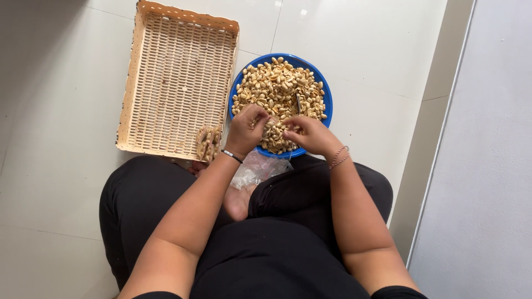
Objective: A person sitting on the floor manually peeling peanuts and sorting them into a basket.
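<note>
A round blue bowl (328, 95) heaped with peanuts in their shells (280, 87) stands on the white floor in front of me. My left hand (245, 130) and my right hand (308, 134) meet over the bowl's near rim, fingers pinched together on one peanut held between them. To the left lies a rectangular woven basket tray (176, 77), with a small pile of peanut shells (208, 143) in its near right corner. A clear plastic bag (256, 169) lies crumpled below my hands, against my legs.
I sit cross-legged in black clothes on glossy white floor tiles (61, 138). A grey wall (487, 166) runs along the right. A dark thin object (298, 103) lies among the peanuts in the bowl.
</note>
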